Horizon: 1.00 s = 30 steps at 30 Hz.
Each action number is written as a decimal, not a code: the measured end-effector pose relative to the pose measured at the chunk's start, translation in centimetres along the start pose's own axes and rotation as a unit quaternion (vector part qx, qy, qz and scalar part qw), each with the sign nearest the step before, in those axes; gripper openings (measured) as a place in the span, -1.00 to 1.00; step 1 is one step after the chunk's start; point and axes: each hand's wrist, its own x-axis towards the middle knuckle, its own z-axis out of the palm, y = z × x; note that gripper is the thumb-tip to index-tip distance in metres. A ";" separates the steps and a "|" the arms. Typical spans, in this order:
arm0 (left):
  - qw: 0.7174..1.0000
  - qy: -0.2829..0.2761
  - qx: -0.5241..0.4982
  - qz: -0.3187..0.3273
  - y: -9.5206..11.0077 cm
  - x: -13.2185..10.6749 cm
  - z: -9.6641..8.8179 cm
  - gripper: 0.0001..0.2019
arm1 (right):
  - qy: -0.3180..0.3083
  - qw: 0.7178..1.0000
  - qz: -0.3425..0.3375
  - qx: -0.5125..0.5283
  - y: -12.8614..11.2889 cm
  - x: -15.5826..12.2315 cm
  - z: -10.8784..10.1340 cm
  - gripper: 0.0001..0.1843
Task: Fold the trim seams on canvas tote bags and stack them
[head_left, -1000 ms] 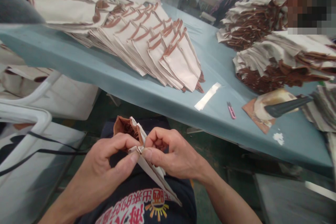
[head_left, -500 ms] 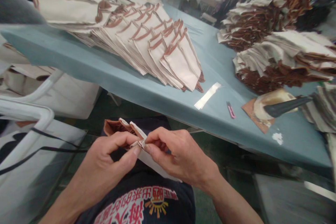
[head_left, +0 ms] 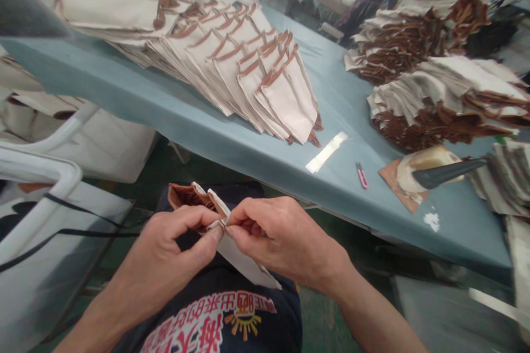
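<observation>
Over my lap, both hands pinch the edge of a sewn fabric piece (head_left: pixel 244 265), white outside with brown lining showing at its open far end. My left hand (head_left: pixel 178 248) grips a fold between thumb and forefinger. Close against it, my right hand (head_left: pixel 281 237) pinches the same edge, the two sets of fingertips nearly touching. Exactly what lies between the fingertips is hidden. Below the piece is a dark apron (head_left: pixel 265 320) with printed characters and a yellow sun.
A blue-covered table (head_left: pixel 232 149) crosses ahead. It bears overlapping white-and-brown fabric pieces (head_left: pixel 285 99), stacked bundles (head_left: pixel 414 105), white strips (head_left: pixel 327 153), pink thread snippers (head_left: pixel 361 175) and a cream container with a black handle (head_left: pixel 430 168). A white tubular frame (head_left: pixel 62 171) stands left.
Both hands keep their pinch on the fabric piece, with only slight finger shifts. The piece's near end hangs a little differently, and the view has shifted slightly.
</observation>
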 end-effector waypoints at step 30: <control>0.999 -0.013 -0.015 -0.038 -2.5 -1.4 0.7 -0.75 | -0.074 0.948 0.233 0.206 -0.8 1.3 0.6 -0.86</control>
